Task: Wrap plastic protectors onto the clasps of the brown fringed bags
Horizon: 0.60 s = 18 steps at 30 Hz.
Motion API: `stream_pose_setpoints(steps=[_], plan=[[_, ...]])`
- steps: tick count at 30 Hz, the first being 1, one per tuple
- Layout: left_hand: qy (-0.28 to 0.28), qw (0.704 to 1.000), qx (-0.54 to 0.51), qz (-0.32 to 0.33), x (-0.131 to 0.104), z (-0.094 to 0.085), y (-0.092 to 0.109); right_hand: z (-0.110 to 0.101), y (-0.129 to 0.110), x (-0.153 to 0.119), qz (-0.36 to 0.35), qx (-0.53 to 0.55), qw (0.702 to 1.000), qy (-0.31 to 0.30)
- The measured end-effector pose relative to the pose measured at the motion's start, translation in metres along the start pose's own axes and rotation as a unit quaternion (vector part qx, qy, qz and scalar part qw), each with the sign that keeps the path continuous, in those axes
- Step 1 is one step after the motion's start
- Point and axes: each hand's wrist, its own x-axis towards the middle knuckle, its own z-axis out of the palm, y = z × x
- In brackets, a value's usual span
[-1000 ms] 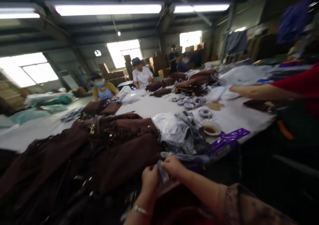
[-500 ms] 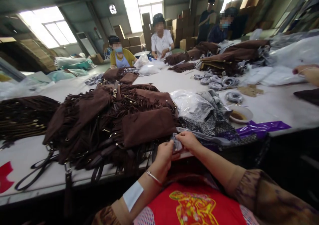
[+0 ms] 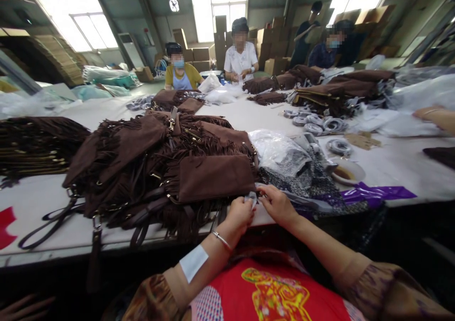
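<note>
1. Head view, work position: a small translucent piece is held at the front edge of the counter, just beside the lower right corner of a flat brown pouch.
2. Head view, left hand: the fingers are closed, and the translucent piece is pinched at their tips.
3. Head view, right hand: thumb and fingertips are drawn narrowly together just beside the piece. Whether anything is gripped between them cannot be told.
4. Head view, step in hand: close two-handed fingering of the translucent piece is judged to be under way. Its form is too small to be made out.
5. Head view, surroundings: the pouch is carried on a heap of brown fringed bags. To the right, crumpled clear plastic and a purple sheet are laid out, with a bowl placed behind the sheet.
6. Head view, handling requirement: for the next move, a light pinch and steady left fingers are judged to be required; the fringe and the loose plastic should be kept clear of the fingertips.
</note>
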Motion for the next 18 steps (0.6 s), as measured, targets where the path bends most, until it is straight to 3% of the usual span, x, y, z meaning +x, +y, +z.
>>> stream_pose_setpoints(steps=[3, 6, 12, 18], plan=[[0.055, 0.985, 0.13, 0.095, -0.005, -0.006, -0.007, -0.002, 0.005, -0.004, -0.197, -0.092, 0.976, -0.007], [0.077, 0.931, 0.295, 0.201, -0.011, -0.012, -0.015, 0.001, 0.004, -0.003, -0.302, -0.124, 0.945, -0.025], [0.056, 0.864, 0.374, 0.331, -0.028, -0.022, -0.026, 0.002, 0.001, -0.001, -0.352, -0.114, 0.928, -0.031], [0.017, 0.841, 0.406, 0.357, -0.033, -0.022, -0.031, -0.006, 0.002, -0.006, -0.352, -0.089, 0.929, -0.069]])
